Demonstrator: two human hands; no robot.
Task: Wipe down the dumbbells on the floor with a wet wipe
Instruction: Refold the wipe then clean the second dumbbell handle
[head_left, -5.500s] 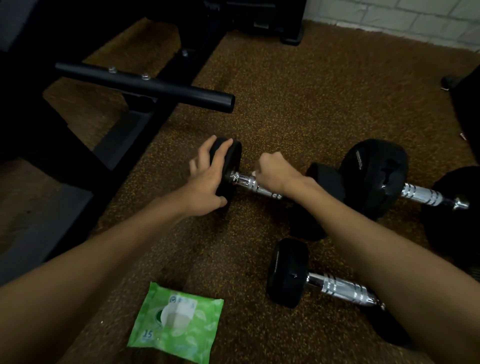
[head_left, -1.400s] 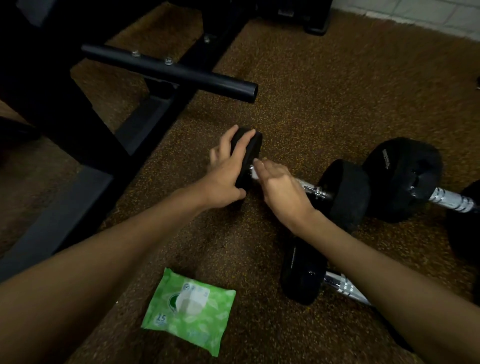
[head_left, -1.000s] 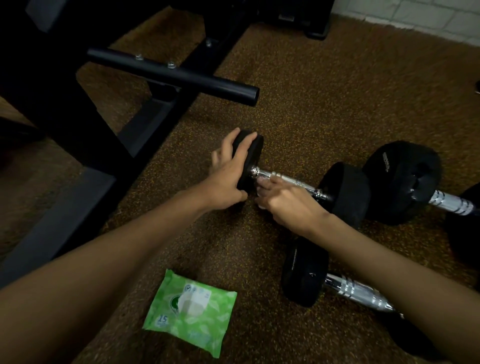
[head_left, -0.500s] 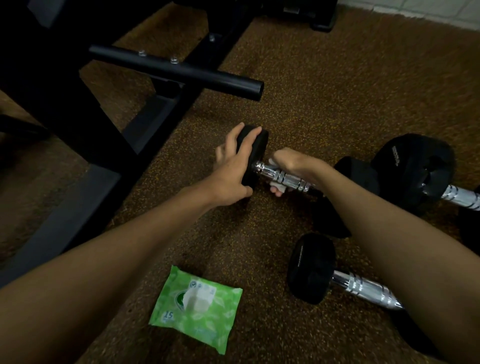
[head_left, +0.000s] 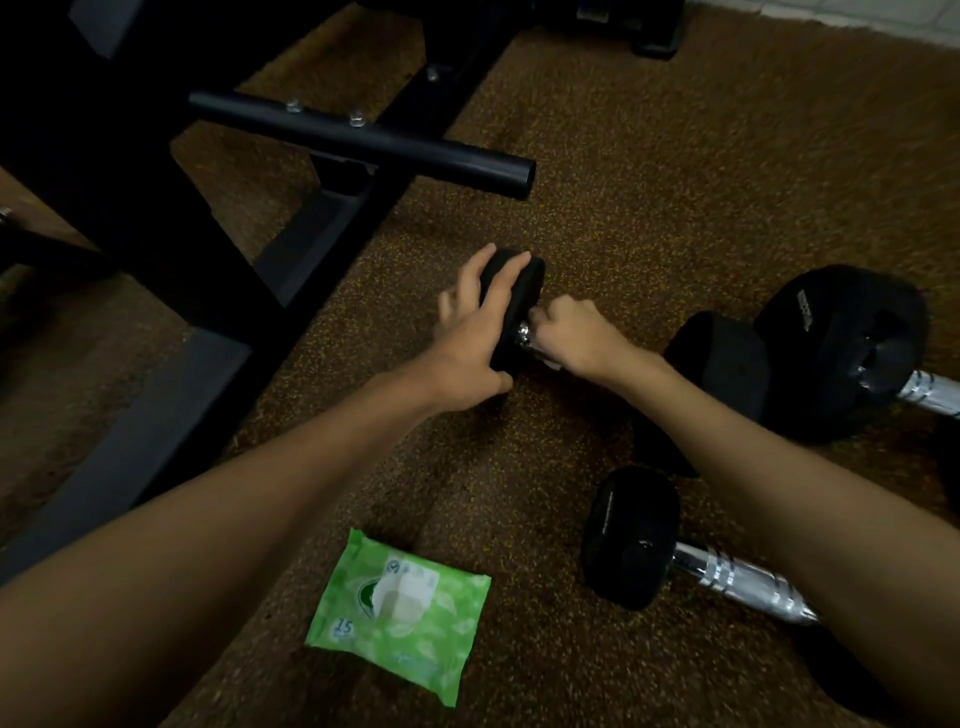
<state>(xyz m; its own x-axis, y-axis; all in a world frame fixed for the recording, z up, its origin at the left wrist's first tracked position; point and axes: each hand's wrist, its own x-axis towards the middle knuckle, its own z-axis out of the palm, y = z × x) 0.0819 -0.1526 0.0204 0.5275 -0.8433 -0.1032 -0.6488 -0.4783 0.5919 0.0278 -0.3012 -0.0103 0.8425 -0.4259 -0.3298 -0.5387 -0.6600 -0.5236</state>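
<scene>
A small black dumbbell (head_left: 522, 291) lies on the speckled brown floor at the centre. My left hand (head_left: 470, 340) clasps its left head, fingers draped over the top. My right hand (head_left: 574, 335) is closed around the chrome handle right beside that head, with a white wet wipe (head_left: 551, 364) peeking out under the fingers. Its right head (head_left: 722, 364) shows past my right forearm. A second small dumbbell (head_left: 631, 538) lies nearer to me at the lower right. A larger dumbbell (head_left: 841, 353) rests at the right.
A green pack of wet wipes (head_left: 397, 605) lies on the floor near me, between my forearms. A black bench frame with a round bar (head_left: 363, 137) stands to the left and behind the dumbbell. More dark equipment sits at the far wall.
My right hand has slid left along the chrome handle with the wipe, up against the left head. My left hand stays on that head.
</scene>
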